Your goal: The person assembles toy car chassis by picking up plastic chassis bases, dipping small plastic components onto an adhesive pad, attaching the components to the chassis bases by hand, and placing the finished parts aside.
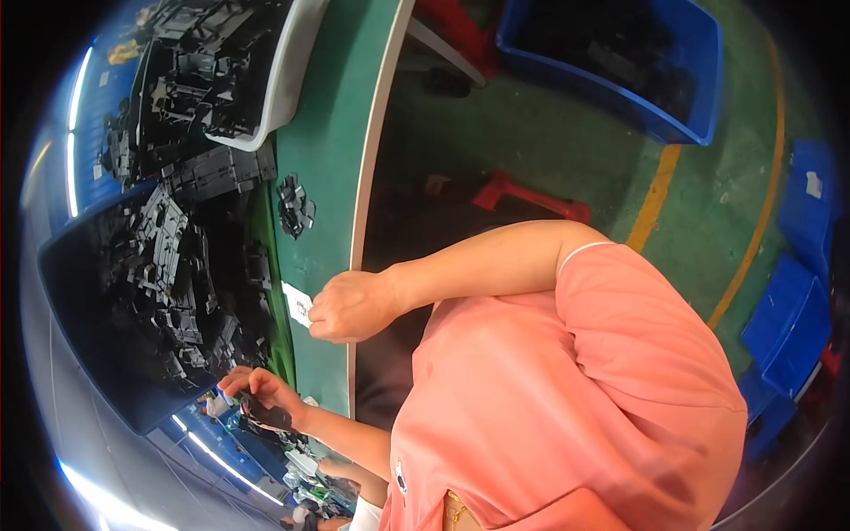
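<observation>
My right hand (354, 306) is closed over the green table (329, 177), near its pale edge. A small white card (297, 303) with dark print sticks out from its fingertips, which seem to pinch it. Lower in the view, my left hand (276, 395) is curled round a dark plastic part (266, 415); the palm side is partly hidden. Left of both hands stands a large dark bin (80, 310) heaped with black plastic parts (164, 234). A small bunch of black parts (296, 207) lies on the table above my right hand.
A white tub (288, 80) of black parts stands at the table's upper end. On the green floor are a blue crate (708, 80), a red stool-like frame (531, 199) and more blue bins (784, 323). Another person's arm (363, 482) shows at the bottom.
</observation>
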Demonstrator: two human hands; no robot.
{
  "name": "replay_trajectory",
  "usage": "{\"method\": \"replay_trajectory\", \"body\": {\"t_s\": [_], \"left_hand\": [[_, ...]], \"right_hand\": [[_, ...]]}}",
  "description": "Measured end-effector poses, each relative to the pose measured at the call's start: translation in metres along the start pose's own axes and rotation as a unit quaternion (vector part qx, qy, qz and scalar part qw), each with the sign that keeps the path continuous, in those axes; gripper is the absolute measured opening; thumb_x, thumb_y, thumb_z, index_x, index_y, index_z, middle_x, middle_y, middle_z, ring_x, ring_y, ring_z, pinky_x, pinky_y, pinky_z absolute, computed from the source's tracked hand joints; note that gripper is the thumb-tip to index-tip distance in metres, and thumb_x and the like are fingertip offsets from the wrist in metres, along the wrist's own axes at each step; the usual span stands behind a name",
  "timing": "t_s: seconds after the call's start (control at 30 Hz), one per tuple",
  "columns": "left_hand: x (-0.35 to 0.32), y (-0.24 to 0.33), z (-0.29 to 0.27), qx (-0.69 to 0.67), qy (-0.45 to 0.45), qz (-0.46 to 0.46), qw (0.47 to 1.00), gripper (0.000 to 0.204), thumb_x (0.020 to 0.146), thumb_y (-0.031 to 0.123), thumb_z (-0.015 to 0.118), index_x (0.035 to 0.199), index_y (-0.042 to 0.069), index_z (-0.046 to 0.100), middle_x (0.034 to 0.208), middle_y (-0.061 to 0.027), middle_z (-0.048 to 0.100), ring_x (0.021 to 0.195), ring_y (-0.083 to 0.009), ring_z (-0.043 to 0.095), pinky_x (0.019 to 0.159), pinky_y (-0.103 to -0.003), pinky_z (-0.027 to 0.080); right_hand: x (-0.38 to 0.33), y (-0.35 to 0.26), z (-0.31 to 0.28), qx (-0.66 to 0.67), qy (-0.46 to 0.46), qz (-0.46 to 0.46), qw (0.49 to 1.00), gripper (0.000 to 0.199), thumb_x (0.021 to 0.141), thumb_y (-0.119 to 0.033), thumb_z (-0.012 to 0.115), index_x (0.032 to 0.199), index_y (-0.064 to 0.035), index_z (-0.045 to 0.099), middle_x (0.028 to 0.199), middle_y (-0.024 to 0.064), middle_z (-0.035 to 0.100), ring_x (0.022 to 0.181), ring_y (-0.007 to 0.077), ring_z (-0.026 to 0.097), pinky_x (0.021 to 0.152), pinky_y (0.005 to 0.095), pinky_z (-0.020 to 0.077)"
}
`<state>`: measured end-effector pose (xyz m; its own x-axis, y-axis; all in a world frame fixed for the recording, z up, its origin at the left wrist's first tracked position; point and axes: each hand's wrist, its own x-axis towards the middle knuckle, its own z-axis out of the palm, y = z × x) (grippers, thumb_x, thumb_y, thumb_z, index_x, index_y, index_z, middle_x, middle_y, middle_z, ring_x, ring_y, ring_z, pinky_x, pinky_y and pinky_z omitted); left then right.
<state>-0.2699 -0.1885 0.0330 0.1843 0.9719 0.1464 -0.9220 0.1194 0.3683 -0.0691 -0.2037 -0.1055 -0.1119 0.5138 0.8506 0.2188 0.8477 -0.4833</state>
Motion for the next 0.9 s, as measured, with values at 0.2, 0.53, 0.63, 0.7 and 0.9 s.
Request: {"method": "replay_trajectory", "body": {"t_s": [0.2,0.53,0.63,0.7,0.9], "left_hand": [[-0.012,0.006,0.004,0.095,-0.006,0.016,0.995,0.055,0.087,0.006,0.052,0.136,-0.001,0.028,0.111,-0.0087,0.051,0.101,-0.0185,0.054,0.086,-0.036,0.038],[-0.02,-0.005,-0.014,0.106,0.03,0.05,0.993,0.061,0.094,0.049,0.036,0.141,0.011,0.032,0.113,-0.0124,0.05,0.1,-0.0269,0.053,0.097,-0.055,0.038],[-0.031,0.002,-0.026,0.116,0.042,0.055,0.991,0.057,0.095,0.05,0.032,0.142,0.016,0.031,0.111,-0.0126,0.052,0.099,-0.0287,0.056,0.093,-0.057,0.041],[-0.037,0.008,-0.042,0.088,0.04,0.038,0.995,0.058,0.095,0.05,0.034,0.143,0.018,0.029,0.112,-0.0138,0.052,0.099,-0.0293,0.056,0.094,-0.058,0.04],[-0.036,0.001,-0.07,0.021,0.042,0.023,0.999,0.061,0.095,0.052,0.034,0.145,0.019,0.024,0.111,-0.0152,0.052,0.097,-0.0301,0.057,0.095,-0.059,0.04]], "right_hand": [[0.005,-0.001,-0.004,0.043,-0.013,-0.033,0.998,0.015,0.073,-0.01,0.06,0.067,-0.0045,0.047,0.065,0.0069,0.051,0.063,0.0242,0.057,0.054,0.0358,0.0477],[0.017,-0.013,-0.049,0.128,-0.058,0.117,0.983,0.01,0.079,-0.007,0.066,0.081,-0.0021,0.058,0.074,0.0101,0.057,0.07,0.0273,0.059,0.062,0.0359,0.0487],[0.033,-0.009,-0.081,0.085,-0.051,0.184,0.978,0.008,0.08,-0.004,0.064,0.087,-0.0022,0.062,0.078,0.011,0.06,0.069,0.0283,0.059,0.062,0.0341,0.0487],[0.044,0.002,-0.101,-0.002,-0.041,0.245,0.969,0.008,0.08,0.001,0.064,0.088,0.0007,0.064,0.081,0.0103,0.062,0.068,0.0195,0.06,0.06,0.0275,0.0471],[0.06,0.024,-0.12,-0.106,-0.099,0.298,0.944,0.008,0.081,0.0,0.062,0.089,0.0,0.063,0.083,0.0065,0.059,0.067,0.0165,0.055,0.059,0.0262,0.0441]]}}
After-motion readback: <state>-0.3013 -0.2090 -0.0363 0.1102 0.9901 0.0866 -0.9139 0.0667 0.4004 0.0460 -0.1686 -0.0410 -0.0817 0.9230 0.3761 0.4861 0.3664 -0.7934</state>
